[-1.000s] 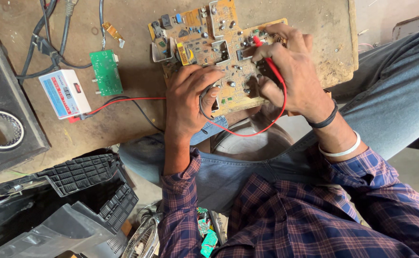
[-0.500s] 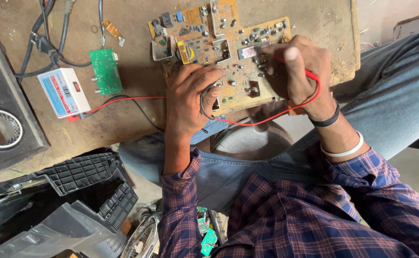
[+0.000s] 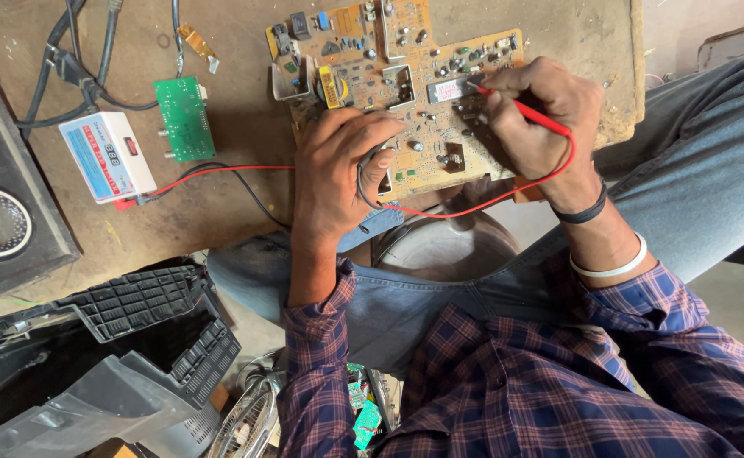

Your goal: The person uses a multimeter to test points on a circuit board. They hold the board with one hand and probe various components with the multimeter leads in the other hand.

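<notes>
A tan circuit board (image 3: 393,80) crowded with components lies on the brown worktable (image 3: 236,127). My right hand (image 3: 546,119) pinches a red test probe (image 3: 520,108), tip touching the board near a small pale label. A red lead loops from it below the board. My left hand (image 3: 334,174) rests on the board's near edge, fingers closed on a black probe lead (image 3: 363,174) pressed to the board.
A small white meter box (image 3: 107,157) with red and black leads sits left, beside a green circuit board (image 3: 183,119). Black cables lie at top left. A black speaker cabinet (image 3: 3,195) stands far left. Black plastic casings (image 3: 134,339) lie below. A round metal dish (image 3: 448,250) rests between my knees.
My right hand has shifted the red probe from the board's middle toward its right part, then a little back left. The left hand has stayed in place.
</notes>
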The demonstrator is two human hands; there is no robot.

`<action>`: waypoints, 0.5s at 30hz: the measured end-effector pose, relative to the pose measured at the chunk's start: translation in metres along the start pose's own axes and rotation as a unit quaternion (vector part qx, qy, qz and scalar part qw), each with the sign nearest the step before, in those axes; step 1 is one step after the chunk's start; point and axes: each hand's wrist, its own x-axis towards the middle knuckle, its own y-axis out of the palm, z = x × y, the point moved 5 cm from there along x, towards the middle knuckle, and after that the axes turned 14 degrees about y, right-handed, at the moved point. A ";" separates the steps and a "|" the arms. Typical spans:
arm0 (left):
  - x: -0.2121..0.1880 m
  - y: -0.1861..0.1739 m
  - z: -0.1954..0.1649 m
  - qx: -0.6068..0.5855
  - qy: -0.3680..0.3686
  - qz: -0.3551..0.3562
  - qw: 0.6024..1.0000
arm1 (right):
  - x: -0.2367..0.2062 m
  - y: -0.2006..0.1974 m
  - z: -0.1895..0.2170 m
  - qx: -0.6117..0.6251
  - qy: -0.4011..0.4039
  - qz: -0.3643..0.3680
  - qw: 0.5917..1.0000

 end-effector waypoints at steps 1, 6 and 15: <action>0.000 0.000 0.000 0.003 0.002 0.000 1.000 | 0.000 0.001 -0.001 0.001 -0.004 0.006 1.000; -0.001 0.001 0.001 0.004 0.001 0.006 1.000 | -0.001 0.004 0.002 -0.030 -0.037 0.036 0.998; -0.003 0.004 0.004 0.004 -0.004 -0.001 1.000 | 0.003 0.004 0.002 -0.026 -0.025 0.058 0.998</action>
